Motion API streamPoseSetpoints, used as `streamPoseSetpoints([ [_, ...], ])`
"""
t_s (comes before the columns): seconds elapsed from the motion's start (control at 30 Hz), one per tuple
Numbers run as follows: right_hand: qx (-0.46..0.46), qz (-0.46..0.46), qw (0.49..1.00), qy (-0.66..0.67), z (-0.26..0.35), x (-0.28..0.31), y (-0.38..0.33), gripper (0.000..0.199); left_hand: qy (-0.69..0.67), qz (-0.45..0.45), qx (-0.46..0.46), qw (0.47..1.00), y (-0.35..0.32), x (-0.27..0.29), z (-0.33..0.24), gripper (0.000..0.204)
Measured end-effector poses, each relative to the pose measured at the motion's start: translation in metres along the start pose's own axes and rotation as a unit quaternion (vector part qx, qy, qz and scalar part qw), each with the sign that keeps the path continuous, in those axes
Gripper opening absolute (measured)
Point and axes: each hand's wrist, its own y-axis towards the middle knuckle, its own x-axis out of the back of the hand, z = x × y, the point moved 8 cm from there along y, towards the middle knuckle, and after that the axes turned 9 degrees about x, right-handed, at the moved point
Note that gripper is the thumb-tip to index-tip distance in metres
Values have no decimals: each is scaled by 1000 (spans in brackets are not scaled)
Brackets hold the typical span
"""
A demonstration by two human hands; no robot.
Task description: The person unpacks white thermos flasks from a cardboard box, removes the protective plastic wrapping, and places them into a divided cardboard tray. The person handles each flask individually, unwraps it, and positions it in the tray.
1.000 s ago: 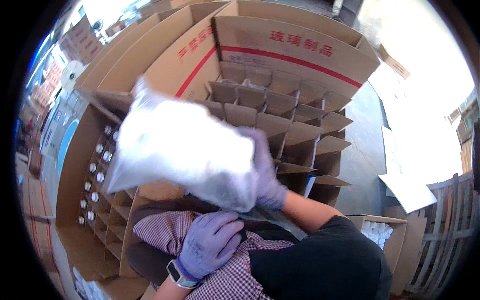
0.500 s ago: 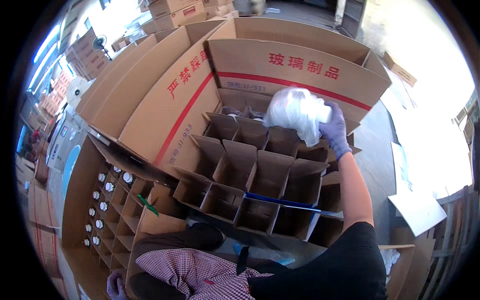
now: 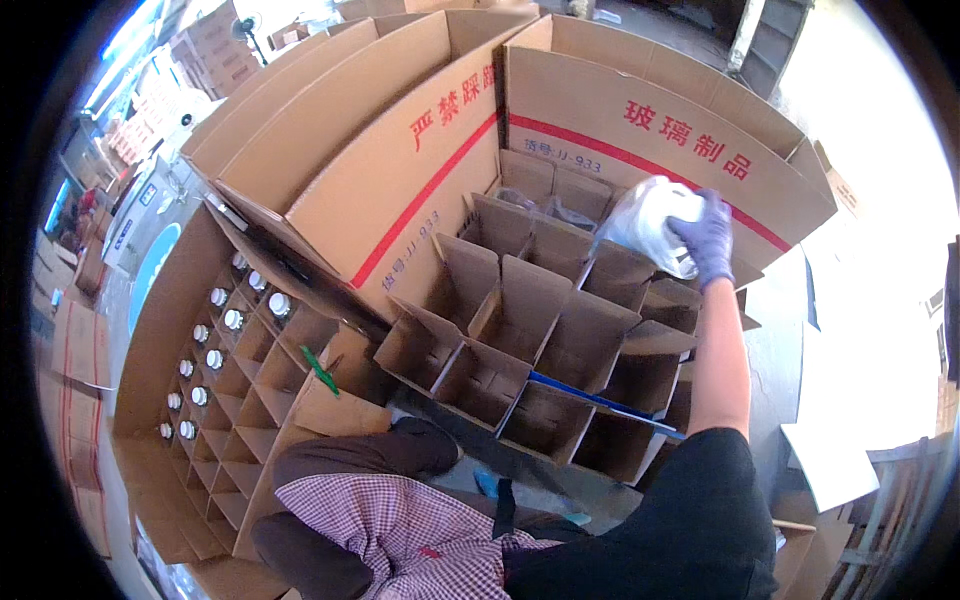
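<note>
My right hand, in a thin grey-purple glove, is closed on a rounded, plastic-wrapped white bundle. Its contents cannot be made out through the wrap. It hangs over the far right cells of the cardboard divider inside a large carton with red stripes. Most of the divider cells in front show bare cardboard bottoms, while crumpled clear plastic shows in the far row. My left hand is out of the picture.
At the left stands another divided carton holding several white-capped bottles. A green strip lies on its flap. White sheets lie on the right, beside slatted wood. Stacked cartons rise at the back left.
My right hand has lowered the wrapped bundle toward the far right divider cells. My left hand, earlier at the lower left edge, has left the picture. The whole view has shifted.
</note>
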Motion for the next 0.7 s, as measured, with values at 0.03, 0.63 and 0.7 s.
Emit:
streamPoseSetpoints([
  [0.03,-17,-45,999,26,-19,21,-11,75,-35,6,15,999,0,6,20,45],
  [0.63,-55,205,976,-49,-146,-126,-37,79,-163,-49,-106,980,48,-14,71,28],
  [0.7,-17,163,986,36,-49,-128,-40,66,-81,-125,-7,989,-24,16,77,29],
])
